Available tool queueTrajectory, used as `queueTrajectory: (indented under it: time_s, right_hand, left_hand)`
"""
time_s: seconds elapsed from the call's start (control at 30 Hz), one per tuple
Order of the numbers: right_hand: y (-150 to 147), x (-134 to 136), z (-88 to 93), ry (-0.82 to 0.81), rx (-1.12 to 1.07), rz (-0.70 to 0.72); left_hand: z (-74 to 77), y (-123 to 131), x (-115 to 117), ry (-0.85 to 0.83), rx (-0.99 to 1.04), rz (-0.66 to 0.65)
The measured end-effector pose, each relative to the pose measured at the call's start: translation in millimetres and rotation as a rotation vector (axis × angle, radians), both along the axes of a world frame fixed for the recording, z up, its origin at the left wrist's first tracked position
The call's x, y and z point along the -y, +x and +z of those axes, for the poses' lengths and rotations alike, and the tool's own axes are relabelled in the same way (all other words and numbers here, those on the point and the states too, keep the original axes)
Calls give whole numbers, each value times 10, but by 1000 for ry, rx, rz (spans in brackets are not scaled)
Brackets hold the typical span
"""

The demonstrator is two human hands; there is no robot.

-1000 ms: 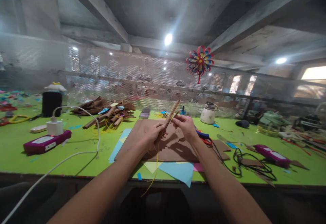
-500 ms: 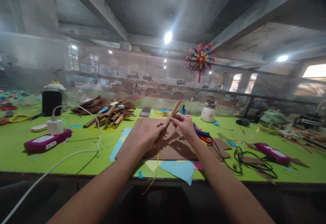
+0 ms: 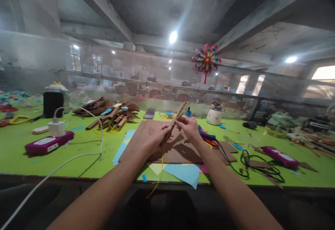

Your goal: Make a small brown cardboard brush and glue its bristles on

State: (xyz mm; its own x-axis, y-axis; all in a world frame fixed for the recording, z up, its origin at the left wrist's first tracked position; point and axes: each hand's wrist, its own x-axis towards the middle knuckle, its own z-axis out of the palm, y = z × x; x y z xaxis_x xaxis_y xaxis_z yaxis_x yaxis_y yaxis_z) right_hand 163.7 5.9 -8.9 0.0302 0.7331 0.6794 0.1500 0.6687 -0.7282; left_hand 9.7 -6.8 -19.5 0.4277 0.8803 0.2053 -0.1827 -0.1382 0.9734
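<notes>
1. Head view, clock read from the brown sheets (image 3: 137, 137) with twelve away from the person: both hands meet over the middle, working on a slim brown roll (image 3: 180, 110), held clear of the table and tilted, its upper end towards one o'clock.
2. The step in hand looks like fine fingertip work along the roll's edge, one hand steadying, the other handling. I judge that any move from this pose calls for a firm left grip and small, light right fingertip motions.
3. Left hand (image 3: 160, 136): fingers wrapped round the roll's lower part, forearm rising from seven o'clock.
4. Right hand (image 3: 188, 127): thumb and fingertips pinching at the roll's side, wrist bent inward, forearm coming from five o'clock. Whether thread is caught too is too small to tell.
5. Yellow thread (image 3: 162, 160) hangs from beneath the left hand and trails past the table edge at six o'clock; a snag there seems possible.
6. Blue-handled tool (image 3: 207, 134) lies at three o'clock, just beside the right forearm; a pile of brown rolls (image 3: 106, 120) lies at ten o'clock.
</notes>
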Motion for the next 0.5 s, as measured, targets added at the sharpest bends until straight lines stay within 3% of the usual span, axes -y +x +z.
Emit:
queueTrajectory:
  time_s: [0.3, 0.5]
  right_hand:
    - [12, -60, -61, 19, 50, -67]
    - [-15, -45, -72, 38, 57, -116]
  left_hand:
    - [-96, 10, -101, 28, 17, -3]
    - [25, -11, 38, 79, -50, 38]
